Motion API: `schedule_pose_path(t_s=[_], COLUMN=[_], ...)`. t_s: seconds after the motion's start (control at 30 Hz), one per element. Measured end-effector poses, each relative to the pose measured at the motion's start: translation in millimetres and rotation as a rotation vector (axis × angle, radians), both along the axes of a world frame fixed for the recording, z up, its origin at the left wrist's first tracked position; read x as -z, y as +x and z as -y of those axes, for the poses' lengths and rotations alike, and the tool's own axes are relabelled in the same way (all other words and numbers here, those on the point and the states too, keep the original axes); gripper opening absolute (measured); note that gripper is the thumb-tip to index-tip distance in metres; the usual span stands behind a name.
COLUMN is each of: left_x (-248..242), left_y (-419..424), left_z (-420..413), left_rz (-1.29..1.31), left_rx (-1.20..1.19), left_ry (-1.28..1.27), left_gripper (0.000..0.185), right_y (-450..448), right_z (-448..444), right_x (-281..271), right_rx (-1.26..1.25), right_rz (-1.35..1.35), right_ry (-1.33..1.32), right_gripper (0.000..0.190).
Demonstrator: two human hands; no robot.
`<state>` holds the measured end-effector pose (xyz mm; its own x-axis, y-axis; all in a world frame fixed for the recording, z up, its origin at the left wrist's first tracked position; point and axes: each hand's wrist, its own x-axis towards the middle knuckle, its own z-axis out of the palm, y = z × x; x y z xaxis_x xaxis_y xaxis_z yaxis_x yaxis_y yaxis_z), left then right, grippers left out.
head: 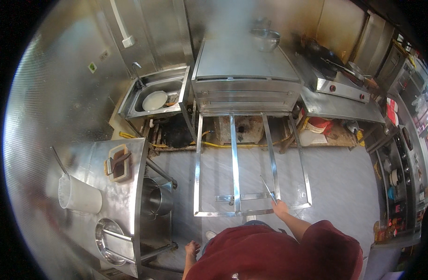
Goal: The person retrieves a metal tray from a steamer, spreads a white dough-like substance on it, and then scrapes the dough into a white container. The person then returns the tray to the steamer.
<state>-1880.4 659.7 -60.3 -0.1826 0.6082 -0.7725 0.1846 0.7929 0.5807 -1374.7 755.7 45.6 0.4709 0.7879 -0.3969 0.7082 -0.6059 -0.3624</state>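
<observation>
My right hand [280, 209] grips a slim metal tool [268, 187] whose thin end points away from me. It is over the near edge of a stainless steel frame [235, 164] with lengthwise bars, which extends from the front of a steaming drawer cabinet [247, 85]. Whether the hand also touches the frame I cannot tell. Low at my left side hangs my left hand [192, 247], its fingers loosely curled and nothing visible in them. The steel worktable [125, 196] is the nearest thing to it.
On the worktable are a white plastic pitcher [81, 196], a rectangular container [121, 168] and a round steel pan [104, 238]. Behind stands a sink [130, 109] with a white bowl [154, 100]. A stove [340, 90] and shelves [397, 182] line the right. Steam rises above the cabinet.
</observation>
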Motion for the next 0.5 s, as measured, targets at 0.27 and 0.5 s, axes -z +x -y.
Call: schedule_pose_path(t_s=[0.27,0.5], left_x=[1.2,-7.6], left_y=[1.0,2.0], left_z=[-1.2,-3.6], left_rz=[0.118,0.077], left_rx=[-0.176,-0.108], left_ry=[-0.031,-0.037], left_gripper=[0.029,0.031], right_y=[0.6,-0.7], right_z=[0.8,2.7], right_x=[1.9,6.0], right_rx=[0.003,0.002], right_rz=[-0.012,0.003], right_ry=[-0.012,-0.027], right_gripper=[0.046,0.046])
